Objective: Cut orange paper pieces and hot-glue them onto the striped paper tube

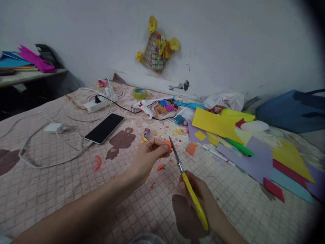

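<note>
My left hand (149,152) pinches a small orange foam piece (168,145) between thumb and fingers, held just above the patterned bedsheet (50,189). My right hand (199,193) grips yellow-handled scissors (189,184), their metal blades pointing up and away so that the tips meet the orange piece. Orange scraps (160,166) lie on the sheet below the hands, and a larger orange offcut (192,148) rests a little to the right.
Coloured foam sheets (215,123) and a green marker (240,147) are spread at the right. A phone (104,128), charger cables, power strip (98,105), glue gun (146,108) and tape roll (139,93) lie beyond. A blue bag (289,110) leans on the wall.
</note>
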The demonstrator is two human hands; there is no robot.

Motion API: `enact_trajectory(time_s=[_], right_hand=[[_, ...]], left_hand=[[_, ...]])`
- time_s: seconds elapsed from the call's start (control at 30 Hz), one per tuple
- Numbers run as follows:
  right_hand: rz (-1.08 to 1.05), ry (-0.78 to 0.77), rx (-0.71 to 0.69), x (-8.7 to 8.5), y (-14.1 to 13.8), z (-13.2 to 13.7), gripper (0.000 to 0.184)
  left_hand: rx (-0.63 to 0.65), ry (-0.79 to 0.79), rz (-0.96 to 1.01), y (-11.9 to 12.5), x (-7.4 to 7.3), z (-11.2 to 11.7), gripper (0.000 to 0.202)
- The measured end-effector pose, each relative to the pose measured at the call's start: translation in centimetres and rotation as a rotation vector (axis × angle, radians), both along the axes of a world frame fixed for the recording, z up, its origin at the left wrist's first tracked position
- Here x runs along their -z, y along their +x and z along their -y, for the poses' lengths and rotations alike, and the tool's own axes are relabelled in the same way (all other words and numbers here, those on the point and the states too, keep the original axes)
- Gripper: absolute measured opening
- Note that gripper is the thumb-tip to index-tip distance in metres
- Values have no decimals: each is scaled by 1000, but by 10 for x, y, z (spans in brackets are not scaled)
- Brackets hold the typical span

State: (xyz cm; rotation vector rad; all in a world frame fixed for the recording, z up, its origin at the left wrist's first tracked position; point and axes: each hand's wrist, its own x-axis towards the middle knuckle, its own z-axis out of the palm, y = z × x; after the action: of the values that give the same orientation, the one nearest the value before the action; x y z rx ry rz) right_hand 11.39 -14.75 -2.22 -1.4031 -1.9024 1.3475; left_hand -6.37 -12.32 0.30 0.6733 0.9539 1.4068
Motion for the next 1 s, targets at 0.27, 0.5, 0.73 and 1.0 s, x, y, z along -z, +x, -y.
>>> enact_trajectory(time_s=[0.27,0.5,0.73,1.0], right_hand=[[-163,-177,15,9,4,2,42],[-150,-181,19,4,2,2,52],[-201,-247,81,6,2,0,55],[-340,-273,83,-3,4,-4,56]], left_hand=[[40,43,-70,-1,-2,0,14],[90,76,-55,-4,4,-2,9],[93,284,-287,-6,0,-1,6],[217,456,-579,2,-8,14,5]])
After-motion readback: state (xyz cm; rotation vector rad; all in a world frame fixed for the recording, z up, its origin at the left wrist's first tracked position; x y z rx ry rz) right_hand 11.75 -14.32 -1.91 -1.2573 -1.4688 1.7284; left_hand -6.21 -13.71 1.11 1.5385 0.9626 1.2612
